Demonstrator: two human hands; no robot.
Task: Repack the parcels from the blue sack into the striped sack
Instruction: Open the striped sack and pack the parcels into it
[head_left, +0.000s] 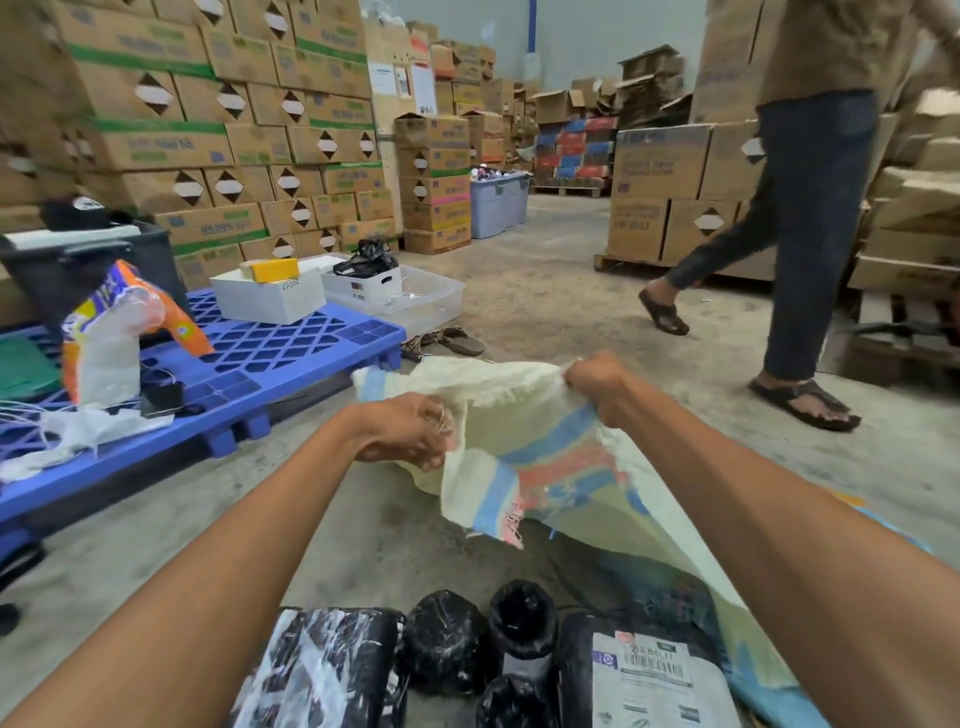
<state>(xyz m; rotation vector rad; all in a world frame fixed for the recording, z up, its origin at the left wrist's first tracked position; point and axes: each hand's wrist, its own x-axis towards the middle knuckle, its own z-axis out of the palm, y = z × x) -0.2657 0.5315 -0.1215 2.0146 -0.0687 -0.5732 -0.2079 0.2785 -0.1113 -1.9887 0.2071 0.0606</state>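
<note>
The striped sack (524, 431), cream woven cloth with blue and pink bands, is stretched in the air between my hands. My left hand (410, 431) grips its frayed left edge. My right hand (597, 384) grips the upper right edge. Below, near the bottom of the view, lie several black plastic-wrapped parcels (447, 639), one with a white barcode label (649, 680). The blue sack (779, 696) shows as a blue edge at the lower right, mostly hidden under the striped sack and my right arm.
A blue plastic pallet (270, 353) with white boxes and an orange-and-white bag stands at left. Stacked cartons (208, 130) line the back. A person in sandals (810, 260) walks past at right. Loose sandals (452, 340) lie on the concrete floor.
</note>
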